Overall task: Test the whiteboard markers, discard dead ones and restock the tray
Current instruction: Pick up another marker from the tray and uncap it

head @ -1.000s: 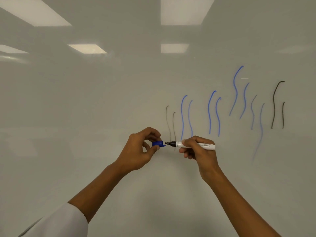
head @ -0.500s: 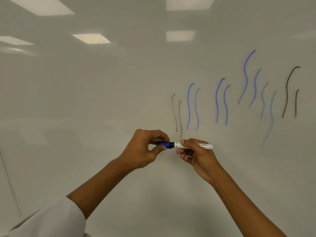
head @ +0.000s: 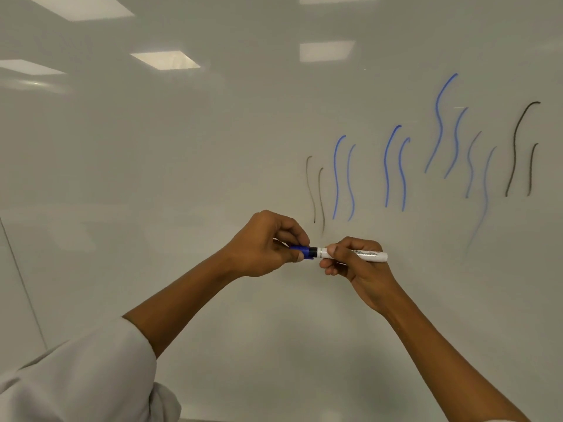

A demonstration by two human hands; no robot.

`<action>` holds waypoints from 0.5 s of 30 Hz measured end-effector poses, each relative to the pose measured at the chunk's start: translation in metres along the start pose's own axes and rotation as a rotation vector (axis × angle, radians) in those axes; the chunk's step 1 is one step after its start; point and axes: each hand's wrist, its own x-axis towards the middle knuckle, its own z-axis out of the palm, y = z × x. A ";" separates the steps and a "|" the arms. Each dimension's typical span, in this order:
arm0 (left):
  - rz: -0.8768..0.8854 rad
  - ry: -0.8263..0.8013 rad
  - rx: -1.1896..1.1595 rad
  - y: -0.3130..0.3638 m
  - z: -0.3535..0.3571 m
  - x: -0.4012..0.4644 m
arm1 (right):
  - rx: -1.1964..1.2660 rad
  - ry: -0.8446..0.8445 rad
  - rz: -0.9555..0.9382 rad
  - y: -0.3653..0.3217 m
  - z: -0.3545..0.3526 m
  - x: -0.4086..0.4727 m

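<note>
In front of the glossy white whiteboard (head: pixel 182 178) with its wavy blue and dark test strokes (head: pixel 393 169), both hands hold one white-barrelled marker (head: pixel 359 254) level. The right hand (head: pixel 356 266) has its grip wrapped round the barrel, and the left hand (head: pixel 268 245) pinches the small blue cap (head: pixel 303 250) at the tip. To seat it well, push straight along the barrel until it feels firmly closed.

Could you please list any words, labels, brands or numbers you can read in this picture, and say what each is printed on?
Nothing here can be read.
Marker, held in the right hand: dark print runs along the white barrel, too small and blurred to read.
Blue cap, in the left hand: no print visible.
Whiteboard: only blue and dark wavy test strokes, no letters or numbers.
</note>
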 end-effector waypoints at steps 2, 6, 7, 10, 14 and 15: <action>-0.056 -0.035 -0.050 -0.008 0.002 -0.002 | -0.037 0.006 0.015 0.005 0.001 -0.001; -0.165 -0.197 -0.005 -0.039 0.005 -0.016 | -0.120 -0.083 0.095 0.034 0.011 -0.015; -0.208 -0.241 -0.001 -0.049 0.006 -0.022 | -0.129 -0.116 0.141 0.043 0.016 -0.020; -0.319 -0.351 0.016 -0.081 0.013 -0.050 | -0.125 -0.222 0.304 0.078 0.035 -0.040; -0.454 -0.434 0.036 -0.124 0.027 -0.104 | -0.105 -0.390 0.508 0.125 0.069 -0.069; -0.490 -0.454 0.044 -0.134 0.030 -0.119 | -0.093 -0.441 0.560 0.135 0.078 -0.076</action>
